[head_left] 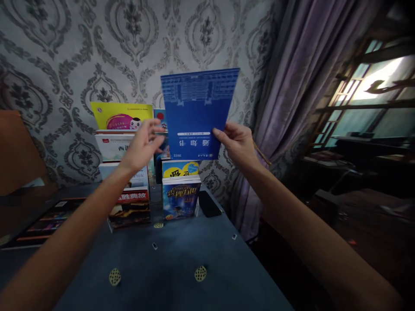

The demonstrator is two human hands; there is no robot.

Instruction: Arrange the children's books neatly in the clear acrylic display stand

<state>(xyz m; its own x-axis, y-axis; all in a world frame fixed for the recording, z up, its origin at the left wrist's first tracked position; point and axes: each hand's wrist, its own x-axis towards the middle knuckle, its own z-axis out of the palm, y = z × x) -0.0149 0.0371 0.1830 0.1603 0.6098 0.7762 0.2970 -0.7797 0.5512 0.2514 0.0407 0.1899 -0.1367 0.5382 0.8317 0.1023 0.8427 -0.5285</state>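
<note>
My right hand (pixel 238 138) pinches a blue booklet (pixel 197 114) by its right edge, thumb on the face turned to me. It hangs in the air above the books, its white print upside down. My left hand (pixel 145 144) is open with fingers apart, just left of the booklet and touching nothing that I can make out. Behind it stand a yellow book (pixel 121 114), a white book (pixel 112 144) and a dark book with a red band (pixel 131 211). Below the booklet is a stack fronted by a dark blue book (pixel 180 198), with a yellow cover behind.
The blue-grey table (pixel 162 268) has lotus-pod and small rectangular prints. A dark flat item (pixel 209 204) lies right of the stack. At left are a dark flat book (pixel 48 220) and a brown box-like object (pixel 16 155). Patterned wall behind; purple curtain (pixel 292 86) at right.
</note>
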